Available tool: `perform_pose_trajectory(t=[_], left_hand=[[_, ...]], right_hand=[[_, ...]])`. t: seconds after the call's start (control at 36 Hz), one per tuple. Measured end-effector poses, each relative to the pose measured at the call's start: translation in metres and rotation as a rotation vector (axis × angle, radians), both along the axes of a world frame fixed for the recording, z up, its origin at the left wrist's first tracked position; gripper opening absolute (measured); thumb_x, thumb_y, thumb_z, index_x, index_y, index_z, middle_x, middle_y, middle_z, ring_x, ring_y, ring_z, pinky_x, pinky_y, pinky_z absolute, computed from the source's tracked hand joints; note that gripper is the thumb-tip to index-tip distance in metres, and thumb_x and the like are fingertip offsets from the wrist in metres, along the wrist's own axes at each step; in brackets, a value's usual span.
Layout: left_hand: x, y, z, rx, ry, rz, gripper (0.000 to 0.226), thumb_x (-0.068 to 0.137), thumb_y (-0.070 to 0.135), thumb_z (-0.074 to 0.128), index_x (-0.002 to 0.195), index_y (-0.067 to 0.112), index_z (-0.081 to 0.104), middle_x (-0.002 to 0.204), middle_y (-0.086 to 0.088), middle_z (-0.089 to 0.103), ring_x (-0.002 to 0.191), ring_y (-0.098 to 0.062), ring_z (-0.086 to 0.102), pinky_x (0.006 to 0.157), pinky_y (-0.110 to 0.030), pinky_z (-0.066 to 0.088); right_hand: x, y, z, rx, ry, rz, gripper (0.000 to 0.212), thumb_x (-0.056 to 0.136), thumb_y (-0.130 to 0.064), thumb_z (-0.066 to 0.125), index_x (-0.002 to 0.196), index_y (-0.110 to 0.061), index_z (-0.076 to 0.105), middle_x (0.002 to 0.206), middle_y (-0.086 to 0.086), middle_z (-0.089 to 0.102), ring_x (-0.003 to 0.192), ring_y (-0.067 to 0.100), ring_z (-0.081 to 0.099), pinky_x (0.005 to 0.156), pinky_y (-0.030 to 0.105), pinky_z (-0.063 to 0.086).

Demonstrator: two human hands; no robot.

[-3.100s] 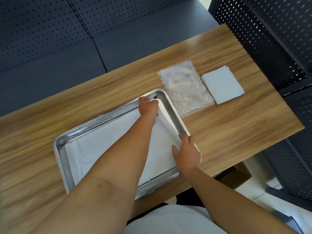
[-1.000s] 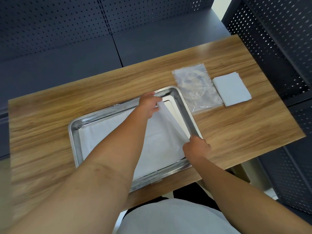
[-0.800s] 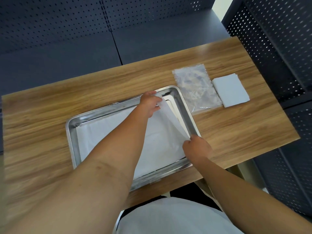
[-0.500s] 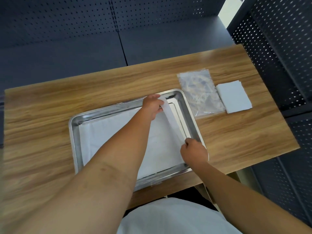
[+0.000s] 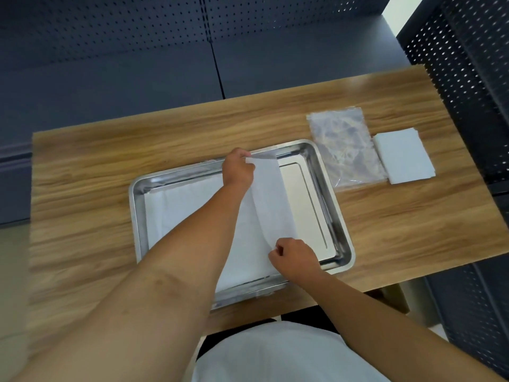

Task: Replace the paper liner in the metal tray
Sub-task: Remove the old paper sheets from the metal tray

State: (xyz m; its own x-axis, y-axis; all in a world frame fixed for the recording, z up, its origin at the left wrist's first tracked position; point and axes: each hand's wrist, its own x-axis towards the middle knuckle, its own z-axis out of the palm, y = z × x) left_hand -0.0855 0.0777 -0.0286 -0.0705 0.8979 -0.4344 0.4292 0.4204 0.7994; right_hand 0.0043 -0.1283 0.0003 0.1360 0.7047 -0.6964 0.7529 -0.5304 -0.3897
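In the lower centre of the frame, the right hand [image 5: 294,259] is pinched on the near corner of the paper liner [image 5: 271,194]. Higher up, the far corner is gripped by the left hand [image 5: 238,169], probably so that the sheet is peeled evenly. The liner, thin, white and creased, is lifted on its right side, and the bare floor of the metal tray [image 5: 340,230] is exposed there. At the upper right, folded white sheets [image 5: 403,155] are kept ready.
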Motion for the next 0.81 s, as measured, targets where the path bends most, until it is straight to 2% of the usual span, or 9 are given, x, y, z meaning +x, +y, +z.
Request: perform_pose_trajectory(t=[0.08,0.17,0.25,0.36,0.56,0.69,0.81], left_hand=[[-0.01,0.001,-0.005,0.007,0.003,0.026,0.026,0.082,0.0,0.058,0.1,0.017,0.066,0.089,-0.001,0.062,0.077,-0.018,0.059,0.063,-0.022,0.045],[-0.016,0.001,-0.007,0.01,0.02,0.017,0.022,0.084,0.0,0.06,0.099,0.015,0.066,0.089,-0.001,0.061,0.077,-0.018,0.058,0.063,-0.022,0.043],[-0.02,-0.001,-0.009,0.005,0.018,0.028,0.019,0.084,0.001,0.061,0.098,0.012,0.068,0.09,-0.001,0.063,0.079,-0.018,0.059,0.065,-0.022,0.044],[-0.024,-0.005,-0.012,0.018,-0.011,0.056,0.02,0.085,0.0,0.058,0.094,0.016,0.067,0.088,0.0,0.062,0.078,-0.015,0.058,0.056,-0.017,0.042],[-0.031,-0.007,-0.02,-0.01,-0.055,0.168,0.021,0.084,0.003,0.057,0.09,0.018,0.07,0.085,0.002,0.065,0.076,-0.016,0.06,0.069,-0.028,0.051],[-0.032,-0.011,-0.022,-0.033,-0.097,0.199,0.019,0.084,0.002,0.058,0.087,0.018,0.068,0.081,0.003,0.065,0.072,-0.016,0.06,0.061,-0.023,0.047],[-0.033,-0.014,-0.024,-0.039,-0.105,0.237,0.018,0.085,0.003,0.061,0.091,0.017,0.071,0.084,0.0,0.067,0.07,-0.017,0.061,0.057,-0.021,0.047]], right_hand=[[-0.006,-0.001,-0.002,-0.002,0.012,0.064,0.027,0.088,-0.029,0.051,0.065,-0.017,0.045,0.061,-0.001,0.047,0.06,0.019,0.049,0.052,0.026,0.035],[-0.011,-0.002,-0.004,0.008,0.021,0.111,0.032,0.086,-0.029,0.053,0.059,-0.02,0.039,0.059,-0.002,0.044,0.057,0.017,0.046,0.051,0.026,0.032],[-0.018,-0.002,-0.008,0.002,0.031,0.149,0.032,0.086,-0.03,0.054,0.059,-0.022,0.039,0.059,-0.003,0.045,0.06,0.019,0.047,0.053,0.027,0.033],[-0.028,0.0,-0.013,-0.01,0.047,0.204,0.03,0.089,-0.033,0.054,0.063,-0.023,0.041,0.064,-0.003,0.048,0.066,0.019,0.052,0.059,0.028,0.037],[-0.039,0.001,-0.025,-0.008,0.031,0.197,0.031,0.091,-0.033,0.052,0.064,-0.025,0.04,0.071,-0.001,0.053,0.07,0.02,0.053,0.065,0.029,0.042],[-0.041,-0.001,-0.03,-0.003,0.008,0.194,0.022,0.094,-0.033,0.05,0.078,-0.019,0.052,0.077,0.001,0.057,0.076,0.022,0.058,0.072,0.032,0.049],[-0.042,-0.004,-0.032,0.011,-0.006,0.201,0.022,0.095,-0.035,0.049,0.08,-0.019,0.053,0.077,0.0,0.058,0.077,0.021,0.058,0.073,0.032,0.049]])
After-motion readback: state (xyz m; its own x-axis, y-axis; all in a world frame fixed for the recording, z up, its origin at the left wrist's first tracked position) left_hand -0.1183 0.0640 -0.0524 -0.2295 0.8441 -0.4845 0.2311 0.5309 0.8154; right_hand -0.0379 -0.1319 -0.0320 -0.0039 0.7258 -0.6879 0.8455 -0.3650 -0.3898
